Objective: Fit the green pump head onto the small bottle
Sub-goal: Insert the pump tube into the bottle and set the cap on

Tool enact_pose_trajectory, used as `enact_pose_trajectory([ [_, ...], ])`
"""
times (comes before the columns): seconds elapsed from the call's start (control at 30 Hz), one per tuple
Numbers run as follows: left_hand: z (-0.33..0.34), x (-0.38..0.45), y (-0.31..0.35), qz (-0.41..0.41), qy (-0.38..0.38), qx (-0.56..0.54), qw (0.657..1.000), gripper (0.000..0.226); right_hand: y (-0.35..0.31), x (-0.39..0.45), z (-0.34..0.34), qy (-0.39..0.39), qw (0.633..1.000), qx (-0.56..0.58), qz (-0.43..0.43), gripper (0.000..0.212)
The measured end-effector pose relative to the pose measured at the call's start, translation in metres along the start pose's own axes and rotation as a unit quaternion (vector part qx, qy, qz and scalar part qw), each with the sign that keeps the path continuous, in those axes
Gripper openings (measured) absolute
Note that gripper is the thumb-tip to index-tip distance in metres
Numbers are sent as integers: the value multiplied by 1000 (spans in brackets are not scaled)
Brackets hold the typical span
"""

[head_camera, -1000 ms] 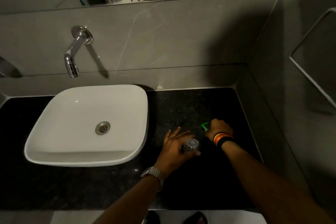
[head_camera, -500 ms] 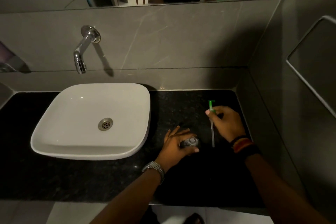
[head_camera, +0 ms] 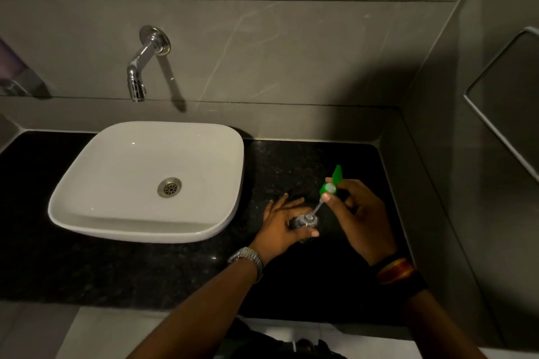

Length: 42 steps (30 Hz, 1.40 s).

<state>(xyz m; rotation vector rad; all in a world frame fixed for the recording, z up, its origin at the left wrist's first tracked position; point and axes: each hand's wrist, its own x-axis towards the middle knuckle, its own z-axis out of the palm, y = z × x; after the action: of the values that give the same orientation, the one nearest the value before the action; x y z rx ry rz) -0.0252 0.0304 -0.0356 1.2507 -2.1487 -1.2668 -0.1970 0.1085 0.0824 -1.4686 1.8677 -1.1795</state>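
Note:
A small clear bottle stands on the black counter, right of the sink. My left hand grips it around the body, with the thumb at the front. My right hand holds the green pump head tilted above and to the right of the bottle. The pump's thin clear dip tube slants down to the left, and its tip sits at the bottle's open neck. The spout points up and away from me.
A white basin sits on the black counter to the left, under a chrome wall tap. Grey tiled walls close off the back and right side. A mirror runs along the top.
My right hand picked the pump head off the counter, raised it, then tipped it so the tube's tip reaches the bottle's neck. My left hand stayed on the bottle.

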Motion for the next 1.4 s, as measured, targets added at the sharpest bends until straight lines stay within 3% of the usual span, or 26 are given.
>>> enact_pose_trajectory([
  [0.27, 5, 1, -7, 6, -1, 5, 1000, 60, 18, -2, 13, -21, 999, -16, 25, 23],
  [0.47, 8, 2, -11, 8, 6, -12, 1000, 57, 42, -3, 42, -91, 985, -143, 42, 22],
  [0.7, 9, 1, -12, 1, 17, -26, 999, 49, 52, -7, 54, -32, 981, -189, 39, 40],
  [0.83, 8, 1, -11, 5, 21, -17, 1000, 54, 51, -5, 57, -11, 982, -176, 72, 49],
  [0.93, 6, 2, -12, 2, 5, -22, 1000, 55, 56, -3, 51, -38, 994, -85, 64, 54],
  [1.1, 7, 3, -12, -1, -6, -35, 999, 59, 63, 0, 43, -47, 996, -49, 53, 23],
  [1.27, 5, 3, -12, 2, -3, -44, 999, 50, 57, 2, 50, -8, 994, -46, 103, 37],
  [1.4, 5, 1, -11, 5, 0, -33, 999, 56, 59, -1, 42, -90, 994, -9, 69, 50],
])
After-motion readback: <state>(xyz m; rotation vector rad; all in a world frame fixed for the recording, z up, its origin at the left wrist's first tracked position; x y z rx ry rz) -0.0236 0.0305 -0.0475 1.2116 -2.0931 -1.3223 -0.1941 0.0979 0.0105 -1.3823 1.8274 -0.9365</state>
